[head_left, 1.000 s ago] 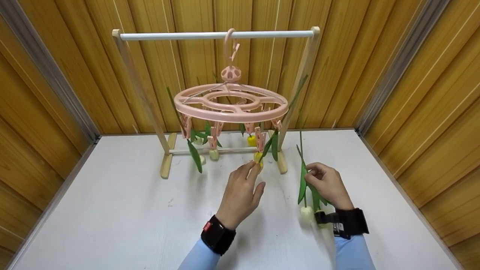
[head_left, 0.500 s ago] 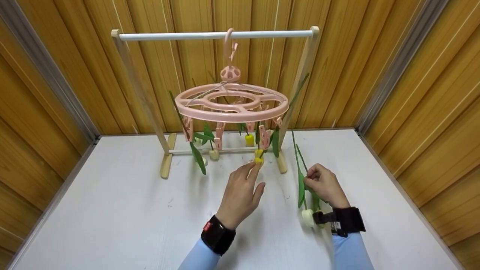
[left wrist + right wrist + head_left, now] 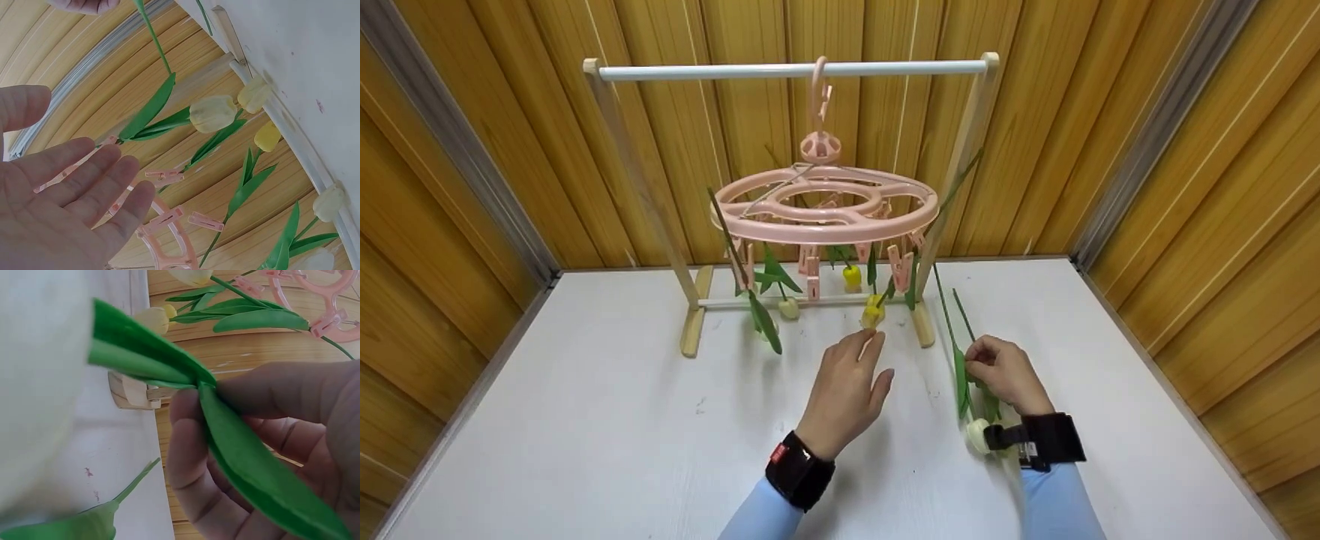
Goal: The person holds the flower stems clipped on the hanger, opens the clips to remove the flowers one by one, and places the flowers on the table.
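Hanging seems underway: the right hand (image 3: 1009, 375) pinches a white flower (image 3: 977, 436) and the empty left hand (image 3: 844, 394) probably must squeeze a clip (image 3: 813, 277) next.

Plastic hanger (image 3: 825, 232), ring-shaped, is plain pink. Below it, one cup-shaped tulip bloom (image 3: 851, 276) is yellow. Right of it, long-stemmed tulip (image 3: 978, 436) shows cream-white bloom, green leaves. Behind it, planked wall (image 3: 750, 112) is grained golden-brown.

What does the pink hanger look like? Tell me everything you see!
The hanger is pink, shiny and looks plastic. It has a big outer ring, a smaller inner one, a round knob and a hook. The hook hangs over a white bar. Clips dangle below; some grip upside-down flowers.
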Demonstrator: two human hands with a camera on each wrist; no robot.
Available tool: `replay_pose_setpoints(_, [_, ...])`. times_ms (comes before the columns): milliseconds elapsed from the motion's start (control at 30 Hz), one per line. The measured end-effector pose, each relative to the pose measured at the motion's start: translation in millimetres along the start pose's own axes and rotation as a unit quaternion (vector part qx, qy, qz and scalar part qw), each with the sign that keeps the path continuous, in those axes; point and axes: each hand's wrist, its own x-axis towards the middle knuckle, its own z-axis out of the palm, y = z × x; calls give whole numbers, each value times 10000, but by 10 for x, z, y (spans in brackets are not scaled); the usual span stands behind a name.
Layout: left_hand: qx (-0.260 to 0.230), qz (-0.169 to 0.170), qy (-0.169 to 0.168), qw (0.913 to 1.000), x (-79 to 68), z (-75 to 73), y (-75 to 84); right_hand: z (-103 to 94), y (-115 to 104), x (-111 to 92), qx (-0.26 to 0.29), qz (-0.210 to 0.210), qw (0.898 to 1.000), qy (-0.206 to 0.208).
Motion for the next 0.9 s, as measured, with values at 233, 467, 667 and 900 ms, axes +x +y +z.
replay_pose_setpoints(233, [-11,-25,-229,9997,-2,18,4,39,59,8,119,143,9997,-161])
replay_pose_setpoints(467, [0,-73,-309,9995,-6,31,12,62,115,22,44,179,9991,-373])
replay_pose_setpoints(667, [-5,-136,-381,9992,-7,21,24,86,138,24,-48,229,9985,-504])
replay_pose_setpoints(900, [7,-106,-338,9994,-14,34,23,104,133,14,-57,316,9974,-641])
